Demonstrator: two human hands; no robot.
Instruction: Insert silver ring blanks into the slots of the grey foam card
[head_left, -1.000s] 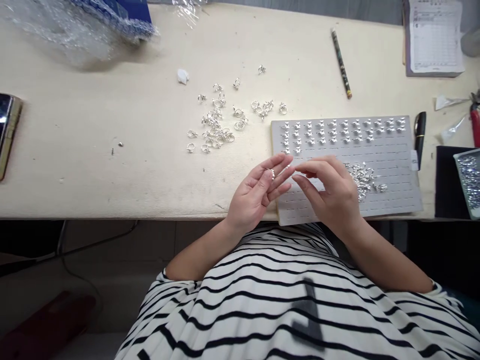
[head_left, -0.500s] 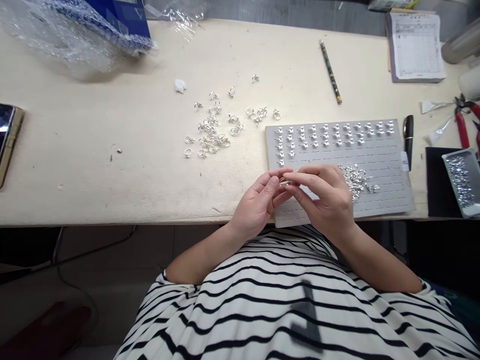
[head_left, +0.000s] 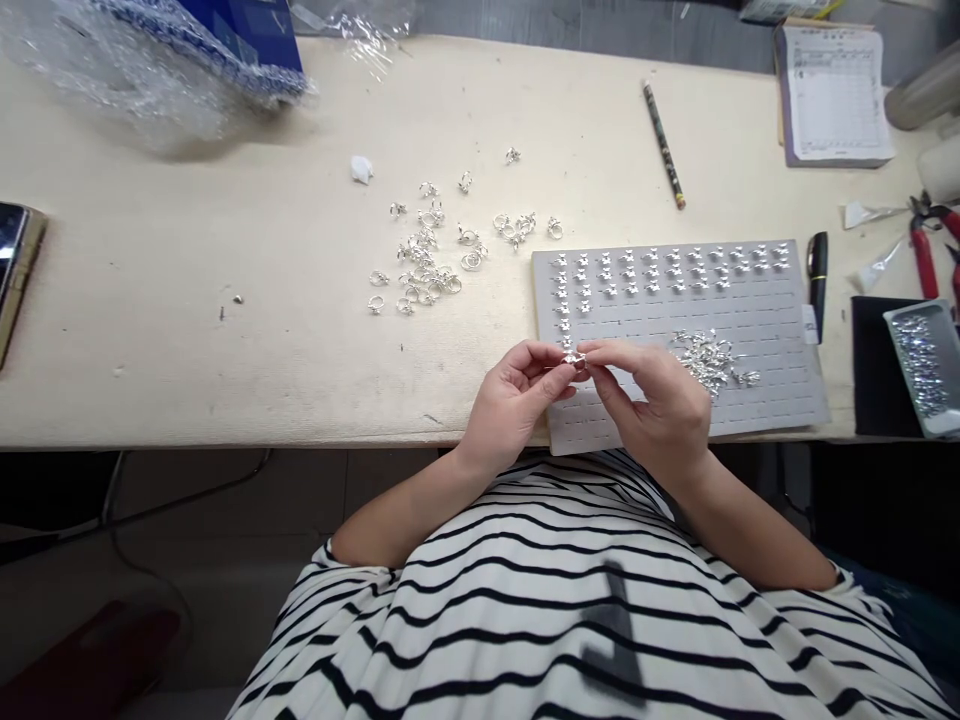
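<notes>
Both of my hands are raised over the near left corner of a grey slotted foam board point(head_left: 750, 420). My left hand point(head_left: 517, 400) and my right hand point(head_left: 652, 400) pinch a small silver star-topped ring point(head_left: 574, 357) between their fingertips, and the fingers partly hide it. Rows of similar silver rings point(head_left: 667, 270) stand in the board's upper slots. A loose heap of silver pieces point(head_left: 705, 362) lies just beyond my right hand. Many more silver rings point(head_left: 424, 265) lie scattered on the cream table to the left of the board.
A pencil point(head_left: 663, 145) and a paper form point(head_left: 832, 95) lie at the far side of the table. To the right are a black pen point(head_left: 817, 285), red-handled pliers point(head_left: 924, 255) and a metal tray of sparkling stones point(head_left: 924, 360). Bubble wrap point(head_left: 150, 70) sits far left.
My right hand has moved left, and its fingertips have closed on the ring held by my left hand. The ring now sits nearer the board. The view has shifted slightly.
</notes>
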